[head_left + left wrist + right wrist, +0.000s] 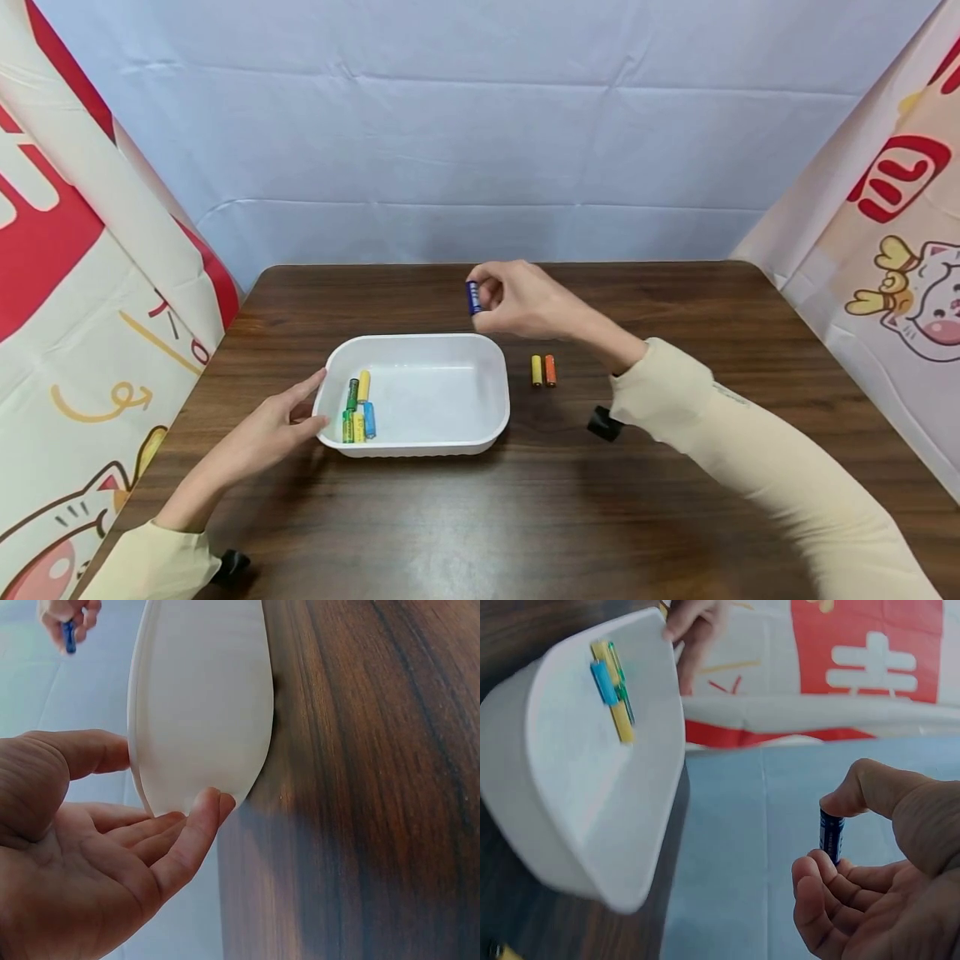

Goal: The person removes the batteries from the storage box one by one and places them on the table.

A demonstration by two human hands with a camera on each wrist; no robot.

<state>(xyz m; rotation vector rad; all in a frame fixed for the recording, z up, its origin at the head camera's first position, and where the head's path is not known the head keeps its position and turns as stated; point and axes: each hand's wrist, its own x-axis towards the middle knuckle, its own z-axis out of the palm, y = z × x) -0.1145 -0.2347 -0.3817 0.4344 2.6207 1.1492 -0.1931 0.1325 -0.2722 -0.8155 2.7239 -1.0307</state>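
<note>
A dark blue battery (473,297) is pinched between the thumb and fingertips of my right hand (525,298), raised above the table just behind the white plastic tray (442,446). The right wrist view shows this battery (831,834) held by its two ends. My left hand (258,433) holds the tray's left end, thumb against the rim and fingers around the outside wall (202,697). Inside the tray, towards its left end, several batteries lie together: yellow (363,387), green (352,394) and light blue (370,420) ones among them.
Right of the tray, a yellow battery (536,371) and an orange battery (551,371) lie side by side on the dark wooden table (480,517). A pale cloth (480,150) hangs behind the table, with printed cloths at both sides.
</note>
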